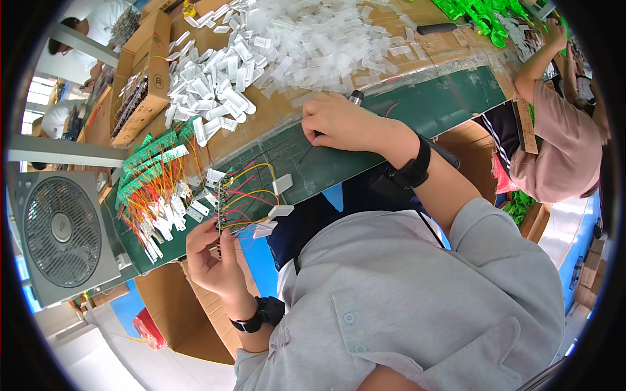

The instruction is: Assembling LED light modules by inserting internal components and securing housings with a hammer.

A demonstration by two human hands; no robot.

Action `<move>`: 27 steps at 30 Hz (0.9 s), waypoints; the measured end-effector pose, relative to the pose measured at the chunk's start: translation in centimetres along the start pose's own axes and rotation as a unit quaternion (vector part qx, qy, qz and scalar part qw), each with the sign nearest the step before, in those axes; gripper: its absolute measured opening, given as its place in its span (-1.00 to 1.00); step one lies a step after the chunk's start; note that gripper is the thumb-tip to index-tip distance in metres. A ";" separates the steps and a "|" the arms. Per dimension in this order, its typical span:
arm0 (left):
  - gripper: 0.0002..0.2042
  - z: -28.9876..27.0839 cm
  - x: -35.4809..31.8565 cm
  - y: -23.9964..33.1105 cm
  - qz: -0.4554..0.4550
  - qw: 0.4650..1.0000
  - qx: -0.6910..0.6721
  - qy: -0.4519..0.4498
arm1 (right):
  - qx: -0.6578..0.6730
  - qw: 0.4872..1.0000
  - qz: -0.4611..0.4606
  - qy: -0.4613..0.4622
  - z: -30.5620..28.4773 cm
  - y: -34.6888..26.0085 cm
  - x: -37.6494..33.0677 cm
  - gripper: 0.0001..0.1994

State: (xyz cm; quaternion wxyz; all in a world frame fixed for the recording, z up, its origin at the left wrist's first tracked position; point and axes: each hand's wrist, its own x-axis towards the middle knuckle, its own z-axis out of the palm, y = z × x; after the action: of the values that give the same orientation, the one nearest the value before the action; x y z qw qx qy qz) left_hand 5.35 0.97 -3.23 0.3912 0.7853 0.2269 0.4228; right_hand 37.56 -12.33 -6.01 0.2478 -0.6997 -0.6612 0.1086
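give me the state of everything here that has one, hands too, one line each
left hand: fingers shut on circuit strip
circuit strip: held upright at the bench edge, red and yellow wires fanning off it
right hand: closed over a dark tool, resting on the green mat
tool: gripped, only its tip showing
white clips: loose, heaped
wired strips: lying in a pile
fan: cannot tell if running
box: open

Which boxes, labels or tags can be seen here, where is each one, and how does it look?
Cardboard box: far left of the bench, brown, open, with a dark printed mark on its side.
Hanging tag: at the bench's right edge beside a co-worker, long tan strip.
Cardboard carton: under the bench, plain brown.
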 end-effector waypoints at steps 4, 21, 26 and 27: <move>-0.84 -0.5 0.4 0.3 0.025 1.000 0.005 0.010 | -0.008 0.997 -0.037 0.069 -0.4 0.3 -0.9 -0.90; -0.86 4.3 4.0 4.0 -0.067 0.982 0.007 -0.174 | -0.082 0.954 0.066 0.281 -7.7 -1.1 -7.6 -0.83; -0.86 5.1 3.8 4.8 -0.051 0.976 0.032 -0.208 | 0.085 0.965 -0.039 0.245 -5.1 -11.5 -3.7 -0.89; -0.86 4.9 3.9 4.7 -0.050 0.979 0.033 -0.197 | 0.156 0.972 0.009 0.173 -5.1 -12.9 -3.8 -0.92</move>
State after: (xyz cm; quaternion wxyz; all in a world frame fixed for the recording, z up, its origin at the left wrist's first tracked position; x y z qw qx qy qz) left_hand 11.76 -1.19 0.84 0.4228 0.8534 0.1979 0.2320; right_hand 28.34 -17.06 3.99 0.4638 -0.6663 -0.5769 0.0896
